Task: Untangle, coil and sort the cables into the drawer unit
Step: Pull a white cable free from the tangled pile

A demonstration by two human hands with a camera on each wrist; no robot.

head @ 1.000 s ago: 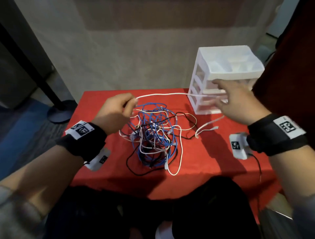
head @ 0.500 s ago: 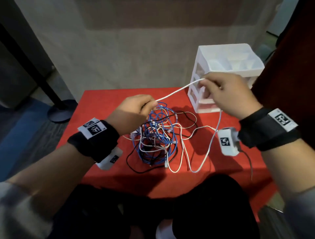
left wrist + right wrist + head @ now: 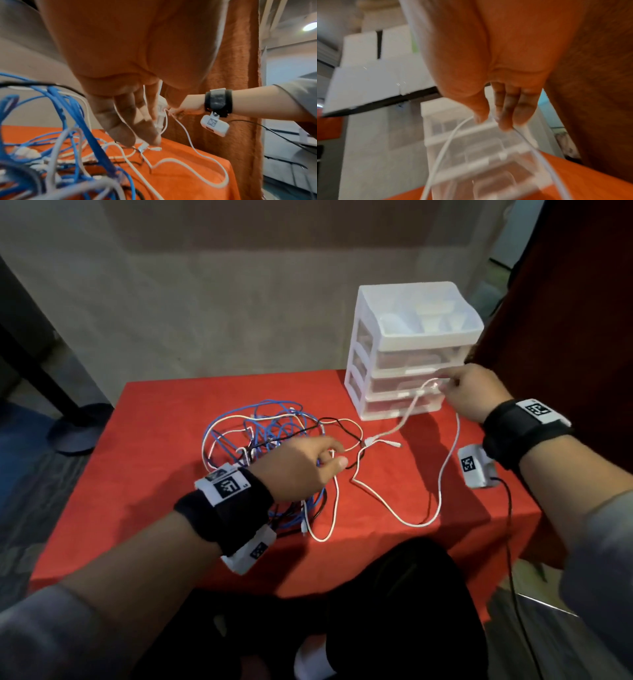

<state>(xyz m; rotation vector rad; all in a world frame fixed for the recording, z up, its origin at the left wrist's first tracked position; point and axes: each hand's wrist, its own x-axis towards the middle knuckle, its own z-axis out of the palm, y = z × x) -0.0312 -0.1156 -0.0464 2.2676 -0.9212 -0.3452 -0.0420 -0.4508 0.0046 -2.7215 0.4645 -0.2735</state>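
Pinching white cable (image 3: pixel 404 424) end: right hand (image 3: pixel 474 392); cable runs leftward toward tangle (image 3: pixel 260 440); left hand (image 3: pixel 301 467) nearer, fingers curled round strand.

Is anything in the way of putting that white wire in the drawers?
Yes. The drawer unit has all its drawers shut, and the white cable pinched by the right hand trails, uncoiled, back into the tangle under the left hand.

No readable text anywhere; the wrist tags (image 3: pixel 228 487) carry only black-and-white square marker patterns.
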